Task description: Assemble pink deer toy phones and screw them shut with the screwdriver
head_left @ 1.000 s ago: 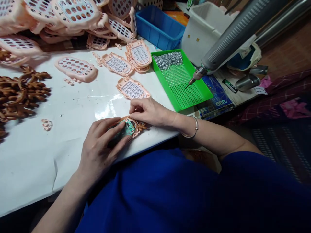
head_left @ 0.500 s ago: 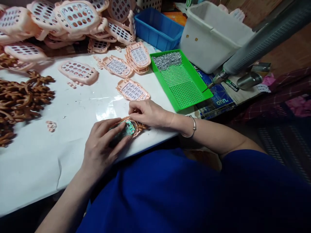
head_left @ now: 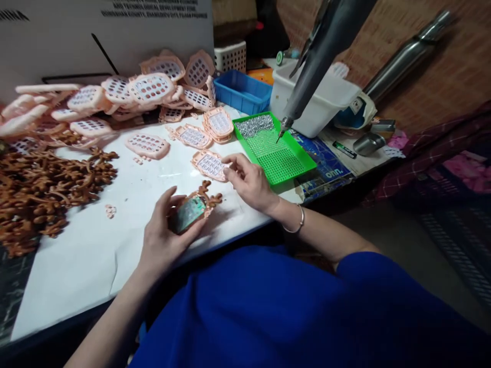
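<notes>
Between the thumb and fingers of my left hand is a small assembly with a green circuit board facing up. Brown branch-like parts stick out from its far right end, and it is tilted just over the white table. My right hand is raised to the right of it, not touching it, with thumb and fingers curled near the right edge of a pink keypad panel. Whether the right fingers hold or touch that panel, or anything small, cannot be made out.
Brown parts are heaped at the left, pink casings behind. A green tray of screws stands right, under a hanging power screwdriver. Behind are a blue bin and a white bin.
My right hand has come away from the assembly and moved right. The assembly is now tilted up in my left hand, its brown parts in plain view. The head view has shifted, showing more background.
</notes>
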A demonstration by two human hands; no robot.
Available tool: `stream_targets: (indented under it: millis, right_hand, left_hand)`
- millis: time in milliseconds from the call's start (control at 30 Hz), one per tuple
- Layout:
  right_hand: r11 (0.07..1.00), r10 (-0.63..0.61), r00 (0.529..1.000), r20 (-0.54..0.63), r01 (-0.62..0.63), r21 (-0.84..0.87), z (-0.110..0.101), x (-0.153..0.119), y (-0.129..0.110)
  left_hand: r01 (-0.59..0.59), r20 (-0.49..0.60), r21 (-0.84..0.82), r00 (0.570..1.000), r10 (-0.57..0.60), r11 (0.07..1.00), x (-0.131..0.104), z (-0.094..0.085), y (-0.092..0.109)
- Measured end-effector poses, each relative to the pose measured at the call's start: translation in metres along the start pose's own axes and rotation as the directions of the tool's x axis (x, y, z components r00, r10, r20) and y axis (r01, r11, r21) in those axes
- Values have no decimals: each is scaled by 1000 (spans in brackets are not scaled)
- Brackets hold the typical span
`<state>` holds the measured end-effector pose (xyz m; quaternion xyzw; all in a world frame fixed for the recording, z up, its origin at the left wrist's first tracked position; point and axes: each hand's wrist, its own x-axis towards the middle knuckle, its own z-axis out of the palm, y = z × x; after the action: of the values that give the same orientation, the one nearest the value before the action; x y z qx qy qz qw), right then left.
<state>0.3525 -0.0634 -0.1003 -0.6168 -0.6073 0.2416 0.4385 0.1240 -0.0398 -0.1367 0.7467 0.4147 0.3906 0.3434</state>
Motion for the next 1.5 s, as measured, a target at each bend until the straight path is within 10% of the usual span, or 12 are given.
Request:
stream_targets:
  millis: [133,367,567,667,767,1500]
  right_hand:
    - [968,-145,963,226,91,232,17,-12,-5]
    - [909,-67,968,243,-41,415,29,8,-8]
    - [992,13,986,169,9,-128,1,44,-6]
    - [883,2,987,163,75,-463,-2,59,-8]
    - [787,51,974,219,97,-610,4,68,-10]
    - [729,215,923,318,65,-682,14,67,-14]
  left_hand:
    - [222,-75,-534,948,-308,816,17,12,23]
    - [266,99,-855,926,-363,446,38,45,60]
    - [247,-69,-813,859,-508,528,64,30,31]
    - [262,-133,-811,788,-601,523,73,21,18]
    - [272,-95,-819,805,-586,506,73,19,17]
    - [335,-27,-811,799,-601,481,69,23,23]
